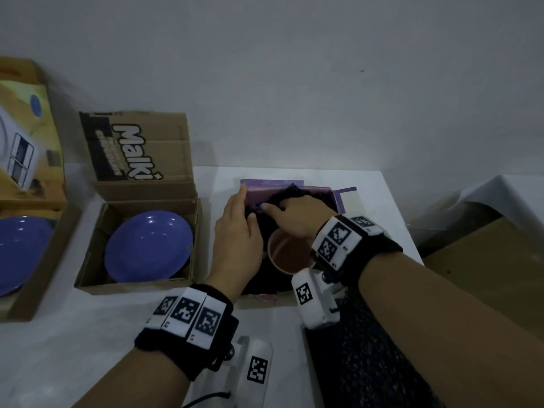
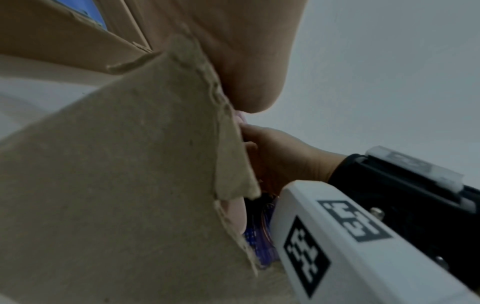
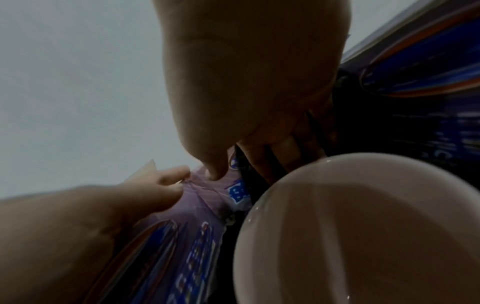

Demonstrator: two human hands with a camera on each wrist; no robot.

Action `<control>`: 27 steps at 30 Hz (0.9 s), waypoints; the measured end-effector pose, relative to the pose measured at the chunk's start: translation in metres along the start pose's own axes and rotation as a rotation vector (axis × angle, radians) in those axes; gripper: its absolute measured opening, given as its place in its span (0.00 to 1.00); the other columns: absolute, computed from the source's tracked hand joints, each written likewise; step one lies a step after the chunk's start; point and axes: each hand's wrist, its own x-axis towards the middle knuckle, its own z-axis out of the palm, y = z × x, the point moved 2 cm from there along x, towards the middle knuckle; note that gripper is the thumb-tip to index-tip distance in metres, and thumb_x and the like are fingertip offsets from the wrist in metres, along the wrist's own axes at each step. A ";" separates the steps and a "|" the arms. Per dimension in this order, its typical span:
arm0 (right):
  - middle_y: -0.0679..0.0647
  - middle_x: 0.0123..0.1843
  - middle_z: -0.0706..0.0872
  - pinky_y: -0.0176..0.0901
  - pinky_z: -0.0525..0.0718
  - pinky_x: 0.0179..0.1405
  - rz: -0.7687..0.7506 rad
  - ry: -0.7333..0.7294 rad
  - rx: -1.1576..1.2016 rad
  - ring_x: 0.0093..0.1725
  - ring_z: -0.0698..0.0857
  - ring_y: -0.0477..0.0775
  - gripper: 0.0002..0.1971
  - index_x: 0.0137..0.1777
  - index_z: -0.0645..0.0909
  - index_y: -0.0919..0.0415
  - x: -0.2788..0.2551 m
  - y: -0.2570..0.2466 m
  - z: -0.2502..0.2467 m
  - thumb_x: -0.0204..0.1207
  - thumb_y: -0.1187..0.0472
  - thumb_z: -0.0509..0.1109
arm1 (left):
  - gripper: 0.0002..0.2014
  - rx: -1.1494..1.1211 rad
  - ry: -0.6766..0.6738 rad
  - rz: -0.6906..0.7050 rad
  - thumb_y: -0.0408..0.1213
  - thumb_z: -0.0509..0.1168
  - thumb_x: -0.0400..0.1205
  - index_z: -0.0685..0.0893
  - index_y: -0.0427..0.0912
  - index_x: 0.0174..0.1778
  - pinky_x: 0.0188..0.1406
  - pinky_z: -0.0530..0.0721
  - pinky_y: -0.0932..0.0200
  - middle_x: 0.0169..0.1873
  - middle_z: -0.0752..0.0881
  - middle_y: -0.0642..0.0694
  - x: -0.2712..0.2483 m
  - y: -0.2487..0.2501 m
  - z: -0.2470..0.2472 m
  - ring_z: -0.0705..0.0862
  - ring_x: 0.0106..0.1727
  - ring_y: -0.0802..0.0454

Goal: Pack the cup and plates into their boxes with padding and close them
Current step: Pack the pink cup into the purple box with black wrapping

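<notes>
A pink cup (image 1: 290, 254) stands inside the purple box (image 1: 270, 185) at the table's middle, with black padding (image 1: 290, 191) around it. My left hand (image 1: 247, 204) holds the box's left flap (image 3: 207, 197), fingers on its outside and thumb on its inside. My right hand (image 1: 282, 212) reaches over the cup (image 3: 363, 226) and presses its fingers onto the padding at the box's far side. A blue plate (image 1: 148, 245) lies in the open Malki carton (image 1: 88, 260) to the left. A second blue plate (image 1: 17, 254) lies in a larger carton (image 1: 38, 275) at the far left.
A sheet of black bubble wrap (image 1: 368, 348) lies on the table under my right forearm. Brown cardboard (image 1: 485, 275) sits off the table's right edge. The wall stands close behind the boxes. The purple box's brown flap (image 2: 116, 164) fills most of the left wrist view.
</notes>
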 end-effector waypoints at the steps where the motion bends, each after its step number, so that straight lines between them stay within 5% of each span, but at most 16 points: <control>1: 0.60 0.54 0.87 0.48 0.76 0.53 -0.010 0.003 -0.020 0.53 0.83 0.58 0.34 0.53 0.85 0.62 0.000 0.000 0.003 0.82 0.36 0.46 | 0.26 -0.006 0.000 -0.002 0.33 0.52 0.86 0.60 0.48 0.81 0.70 0.62 0.63 0.77 0.68 0.50 0.000 0.000 0.000 0.67 0.75 0.50; 4: 0.58 0.50 0.88 0.48 0.79 0.52 -0.032 -0.034 -0.063 0.48 0.84 0.56 0.35 0.52 0.85 0.60 -0.001 -0.002 0.018 0.81 0.34 0.44 | 0.26 -0.009 -0.006 -0.005 0.32 0.52 0.86 0.60 0.49 0.81 0.70 0.62 0.63 0.77 0.67 0.51 0.000 0.000 -0.001 0.66 0.76 0.51; 9: 0.58 0.72 0.79 0.47 0.69 0.69 0.004 -0.211 0.124 0.69 0.77 0.59 0.31 0.71 0.78 0.56 0.005 -0.002 0.018 0.83 0.37 0.47 | 0.27 -0.023 -0.026 -0.004 0.30 0.52 0.85 0.59 0.50 0.81 0.68 0.61 0.65 0.75 0.68 0.53 -0.002 0.003 -0.003 0.65 0.69 0.61; 11: 0.57 0.72 0.78 0.47 0.69 0.70 -0.029 -0.253 0.082 0.70 0.76 0.58 0.26 0.71 0.77 0.55 0.005 -0.001 0.014 0.83 0.41 0.53 | 0.27 -0.019 -0.021 -0.003 0.30 0.52 0.85 0.60 0.50 0.81 0.68 0.61 0.65 0.75 0.69 0.53 -0.002 0.003 -0.004 0.67 0.71 0.58; 16: 0.53 0.54 0.87 0.45 0.78 0.48 -0.117 0.187 -0.138 0.53 0.83 0.57 0.15 0.54 0.86 0.53 -0.008 0.006 -0.021 0.79 0.46 0.64 | 0.27 -0.017 -0.006 -0.001 0.28 0.53 0.84 0.61 0.47 0.80 0.67 0.61 0.66 0.76 0.69 0.50 -0.003 0.004 -0.004 0.68 0.73 0.52; 18: 0.55 0.55 0.87 0.44 0.75 0.48 -0.064 0.081 -0.177 0.53 0.82 0.57 0.20 0.55 0.85 0.55 -0.010 0.010 -0.021 0.81 0.42 0.59 | 0.27 -0.028 -0.006 -0.021 0.28 0.53 0.84 0.61 0.47 0.80 0.67 0.61 0.66 0.76 0.69 0.50 -0.003 0.004 -0.003 0.68 0.72 0.53; 22: 0.62 0.70 0.79 0.47 0.69 0.69 0.050 -0.259 -0.040 0.69 0.76 0.60 0.30 0.67 0.79 0.63 -0.003 0.012 0.006 0.85 0.41 0.47 | 0.27 -0.046 -0.015 -0.026 0.28 0.52 0.85 0.60 0.49 0.81 0.66 0.62 0.66 0.75 0.69 0.51 -0.003 0.005 -0.003 0.67 0.68 0.60; 27: 0.59 0.66 0.83 0.46 0.75 0.65 0.016 -0.236 -0.077 0.64 0.80 0.58 0.23 0.65 0.81 0.62 -0.001 0.009 -0.006 0.83 0.44 0.58 | 0.28 -0.048 -0.013 -0.018 0.28 0.53 0.84 0.61 0.49 0.80 0.67 0.64 0.64 0.74 0.71 0.51 -0.002 0.003 -0.004 0.70 0.70 0.56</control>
